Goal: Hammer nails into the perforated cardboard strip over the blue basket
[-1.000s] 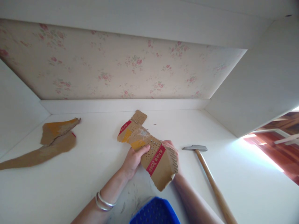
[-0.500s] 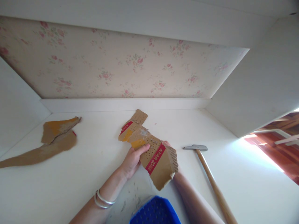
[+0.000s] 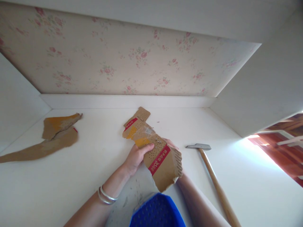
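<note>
Where L fingers (image 3: pixel 148 147) curl, cardboard strip (image 3: pixel 156 156) lies beneath.

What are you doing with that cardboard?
A person holds a torn strip of cardboard, dotted with small holes and marked with a red band, over a white shelf. The left hand grips its near side, thumb on top; the right hand is mostly hidden behind it. A hammer lies to the right, untouched. More torn cardboard scraps lie at the left, and a blue basket sits at the bottom edge.
</note>
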{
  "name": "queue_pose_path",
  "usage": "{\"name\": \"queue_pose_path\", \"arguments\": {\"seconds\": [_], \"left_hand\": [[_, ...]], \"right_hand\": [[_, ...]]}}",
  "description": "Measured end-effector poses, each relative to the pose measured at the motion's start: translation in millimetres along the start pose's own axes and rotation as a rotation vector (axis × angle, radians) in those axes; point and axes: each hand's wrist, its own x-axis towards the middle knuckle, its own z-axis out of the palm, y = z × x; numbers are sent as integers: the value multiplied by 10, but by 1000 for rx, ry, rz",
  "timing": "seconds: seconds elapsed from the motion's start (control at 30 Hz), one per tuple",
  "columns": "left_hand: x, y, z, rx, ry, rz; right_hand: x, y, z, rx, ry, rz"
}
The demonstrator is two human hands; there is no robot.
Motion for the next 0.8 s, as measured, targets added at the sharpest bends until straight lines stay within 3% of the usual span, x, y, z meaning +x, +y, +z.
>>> {"name": "queue_pose_path", "arguments": {"seconds": [0.3,0.47,0.8], "left_hand": [[-9,-10,-7,-31,3,-9],[-9,-6,-10,-43,-25,-17],[3,-19,-9,69,-13,44]], "right_hand": [[18,8,25,199,0,44],[36,24,46,191,36,63],[25,-127,-4,214,-17,96]]}}
